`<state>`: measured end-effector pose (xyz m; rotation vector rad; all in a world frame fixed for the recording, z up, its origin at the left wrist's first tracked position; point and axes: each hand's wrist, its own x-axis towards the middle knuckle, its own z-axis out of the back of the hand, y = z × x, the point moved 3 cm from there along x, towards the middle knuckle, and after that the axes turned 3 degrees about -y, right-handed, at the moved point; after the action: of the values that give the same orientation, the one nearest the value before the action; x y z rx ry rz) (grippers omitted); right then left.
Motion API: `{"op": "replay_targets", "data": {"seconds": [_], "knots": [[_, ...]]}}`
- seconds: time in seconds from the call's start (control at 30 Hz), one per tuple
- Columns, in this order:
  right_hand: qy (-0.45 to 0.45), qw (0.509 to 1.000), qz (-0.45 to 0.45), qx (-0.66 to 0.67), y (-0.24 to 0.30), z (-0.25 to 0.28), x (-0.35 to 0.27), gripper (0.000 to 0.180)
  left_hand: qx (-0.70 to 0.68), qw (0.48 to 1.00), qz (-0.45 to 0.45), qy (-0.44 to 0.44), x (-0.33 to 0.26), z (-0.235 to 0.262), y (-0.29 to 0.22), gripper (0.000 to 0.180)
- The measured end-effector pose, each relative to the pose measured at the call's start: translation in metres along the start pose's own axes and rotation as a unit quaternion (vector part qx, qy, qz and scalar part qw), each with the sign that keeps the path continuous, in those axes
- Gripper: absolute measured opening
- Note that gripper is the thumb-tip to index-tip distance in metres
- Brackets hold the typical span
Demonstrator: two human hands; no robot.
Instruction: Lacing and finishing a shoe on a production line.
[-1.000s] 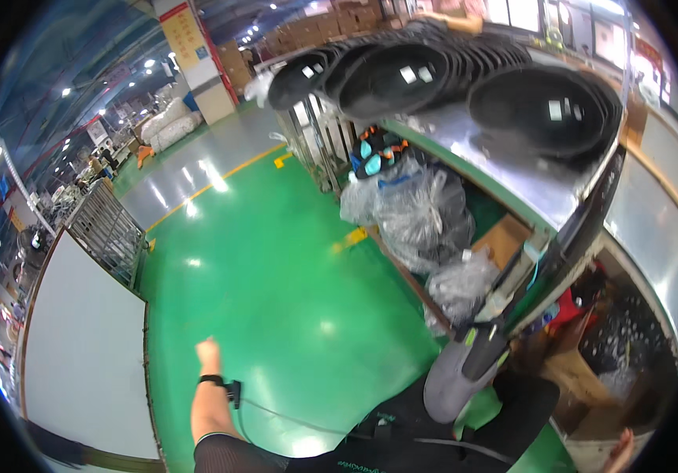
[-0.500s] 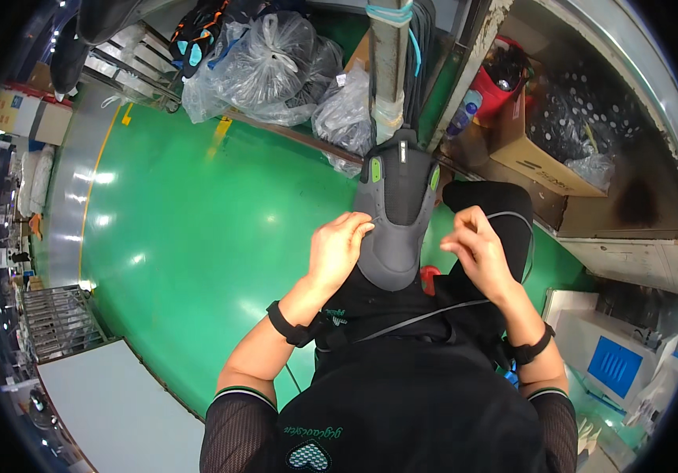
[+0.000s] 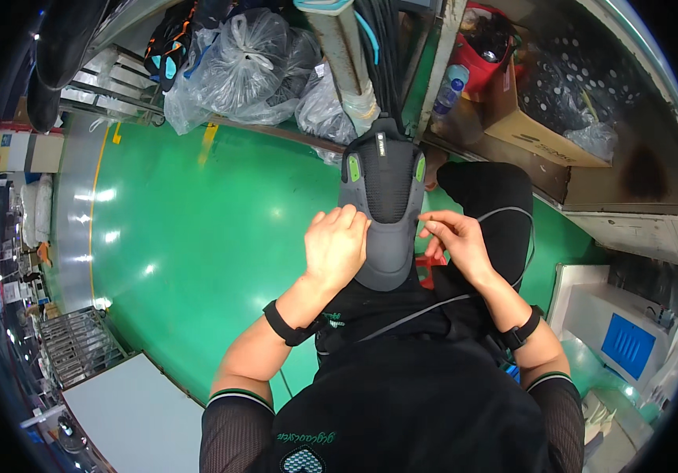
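Shoe (image 3: 389, 260) in matte grey, with a smooth, rounded toe pointing toward the body, lies between the two hands just above the lap. Its tongue (image 3: 385, 189) is dark, ribbed mesh, flanked by small, glossy green patches (image 3: 355, 167). The left hand (image 3: 337, 248) is at the shoe's left edge, fingers curled and bunched together; whether they pinch the edge, I cannot tell. At the opposite edge is the right hand (image 3: 459, 243), thumb and forefinger drawn close, the others loosely bent; I cannot tell if anything thin sits between them. Black bands (image 3: 284, 325) circle both wrists, and a slim grey cable (image 3: 418, 312) crosses the soft black clothing (image 3: 418, 394). Beyond the shoe stands a scuffed metal post (image 3: 340, 59), beside crinkled clear plastic bags (image 3: 244, 67). To the right are a stiff cardboard box (image 3: 540, 142), a round red bucket (image 3: 469, 69) and a see-through bottle (image 3: 451, 88). Shiny green floor (image 3: 213, 229) spreads leftward.
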<state>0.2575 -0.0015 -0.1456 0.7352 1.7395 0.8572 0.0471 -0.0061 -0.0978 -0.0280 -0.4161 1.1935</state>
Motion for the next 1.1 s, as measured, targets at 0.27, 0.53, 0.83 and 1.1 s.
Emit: {"op": "replay_targets", "data": {"seconds": [0.27,0.53,0.83,1.1], "knots": [[-0.060,0.982,0.097,-0.148,0.000,-0.002,0.016,0.007,-0.049,0.982,0.020,0.179,0.010,-0.007,0.021,0.020],[-0.064,0.889,0.167,-0.421,0.012,-0.012,0.029,0.005,-0.082,0.978,-0.026,0.189,0.018,-0.010,0.023,0.021],[0.022,0.620,0.457,-0.637,0.060,-0.019,0.023,0.025,0.002,0.970,-0.238,0.057,0.051,0.033,0.016,0.027],[0.205,0.626,0.392,-0.642,0.073,-0.027,0.051,0.031,-0.100,0.910,-0.289,0.278,0.062,0.002,0.028,0.031]]}}
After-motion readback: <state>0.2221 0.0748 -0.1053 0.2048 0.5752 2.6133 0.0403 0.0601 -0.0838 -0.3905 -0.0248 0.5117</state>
